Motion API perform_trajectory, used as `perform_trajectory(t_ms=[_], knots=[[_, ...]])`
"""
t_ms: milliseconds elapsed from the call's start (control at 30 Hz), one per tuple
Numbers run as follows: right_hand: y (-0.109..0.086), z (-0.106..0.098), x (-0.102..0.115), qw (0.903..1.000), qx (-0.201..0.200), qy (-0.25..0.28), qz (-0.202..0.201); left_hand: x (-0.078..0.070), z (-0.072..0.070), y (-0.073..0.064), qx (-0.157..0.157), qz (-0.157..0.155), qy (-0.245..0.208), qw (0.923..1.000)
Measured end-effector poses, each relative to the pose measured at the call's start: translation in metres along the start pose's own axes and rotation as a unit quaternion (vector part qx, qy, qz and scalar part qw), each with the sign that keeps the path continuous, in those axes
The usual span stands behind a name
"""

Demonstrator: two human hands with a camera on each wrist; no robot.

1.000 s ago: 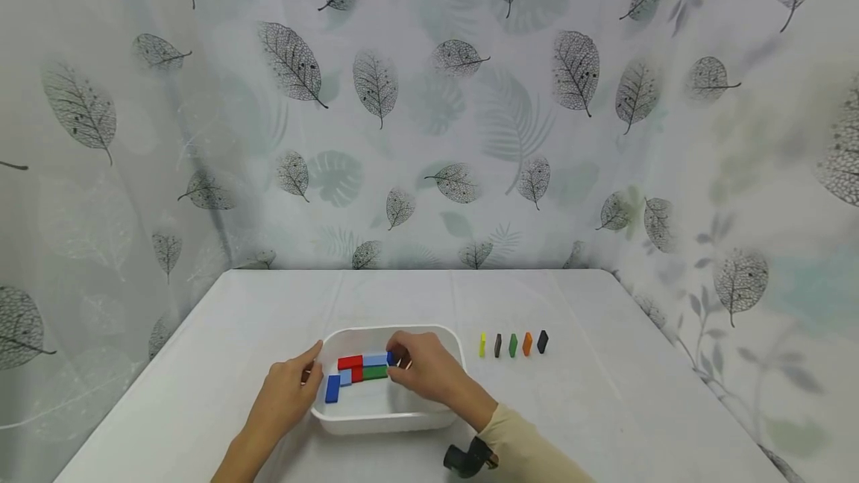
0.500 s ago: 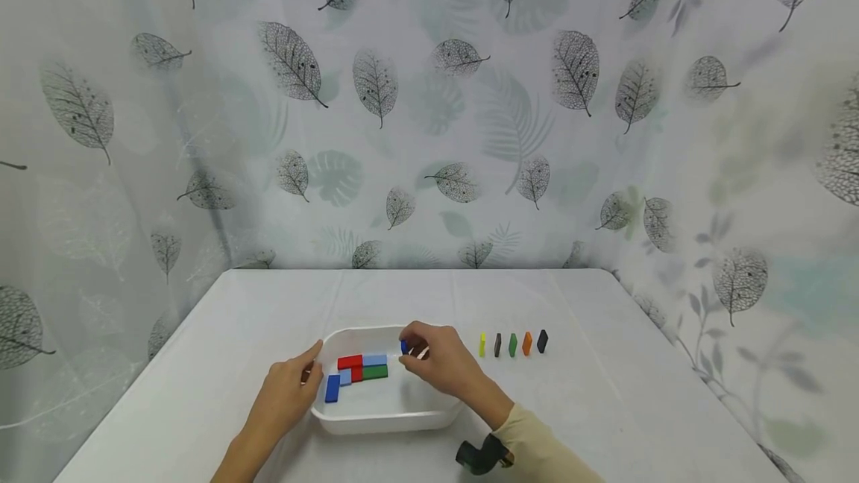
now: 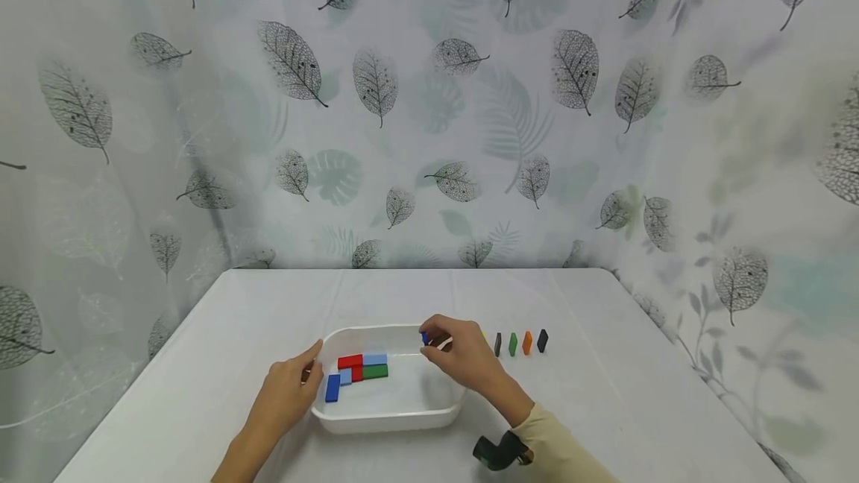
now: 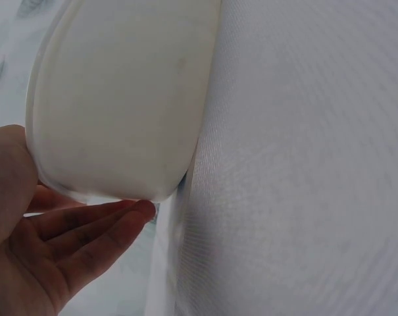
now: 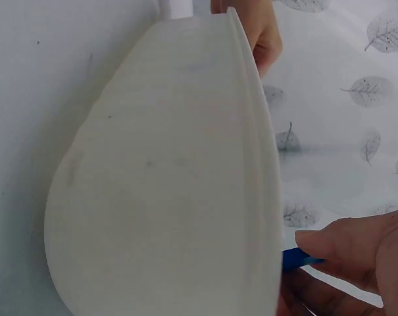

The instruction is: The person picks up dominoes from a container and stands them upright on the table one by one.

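Observation:
My right hand [image 3: 464,355] pinches a dark blue domino block [image 3: 424,338] between thumb and fingers, over the right end of a white plastic tray [image 3: 385,423]. In the right wrist view the blue domino block [image 5: 296,258] sticks out from the fingertips beside the tray's rim. My left hand [image 3: 285,393] rests against the tray's left end; the left wrist view shows nearly straight fingers [image 4: 103,243] touching its outer wall. Inside the tray lie a red block [image 3: 349,362], a light blue block [image 3: 374,359], a green block [image 3: 374,372], a dark blue block [image 3: 332,388] and smaller red and light blue ones.
Right of the tray, several blocks stand upright in a row: a dark grey one [image 3: 498,344], a green one [image 3: 513,344], an orange one [image 3: 526,343], a black one [image 3: 542,341]. A yellow one is mostly hidden behind my right hand. Leaf-patterned curtains [image 3: 416,133] surround the white table [image 3: 637,393].
My right hand has carried the blue domino block rightward and slightly away from the other blocks, toward the tray's right rim. The left hand and the tray have stayed in place.

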State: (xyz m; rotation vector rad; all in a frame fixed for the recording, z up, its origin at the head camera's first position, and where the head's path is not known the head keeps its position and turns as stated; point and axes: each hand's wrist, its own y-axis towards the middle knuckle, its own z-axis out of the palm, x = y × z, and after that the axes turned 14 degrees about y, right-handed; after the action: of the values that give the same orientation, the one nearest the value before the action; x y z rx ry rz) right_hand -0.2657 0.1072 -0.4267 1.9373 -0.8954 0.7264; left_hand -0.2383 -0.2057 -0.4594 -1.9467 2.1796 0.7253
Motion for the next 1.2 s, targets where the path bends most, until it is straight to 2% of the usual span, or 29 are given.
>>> perform_trajectory(t_ms=[267, 533, 867, 1200], knots=[[-0.003, -0.022, -0.001, 0.9988, -0.049, -0.009, -0.004, 0.001, 0.000, 0.001, 0.002, 0.001, 0.004, 1.0000], [-0.008, -0.041, -0.007, 0.9954, -0.092, -0.017, 0.020, 0.000, 0.001, 0.000, 0.013, -0.006, 0.003, 0.9999], [-0.010, -0.060, -0.008, 0.9937, -0.105, -0.029, 0.028, 0.000, 0.000, -0.001, 0.007, -0.005, -0.002, 1.0000], [-0.022, -0.088, -0.017, 0.9880, -0.138, -0.050, 0.047, 0.001, 0.000, 0.000, 0.003, -0.004, 0.001, 1.0000]])
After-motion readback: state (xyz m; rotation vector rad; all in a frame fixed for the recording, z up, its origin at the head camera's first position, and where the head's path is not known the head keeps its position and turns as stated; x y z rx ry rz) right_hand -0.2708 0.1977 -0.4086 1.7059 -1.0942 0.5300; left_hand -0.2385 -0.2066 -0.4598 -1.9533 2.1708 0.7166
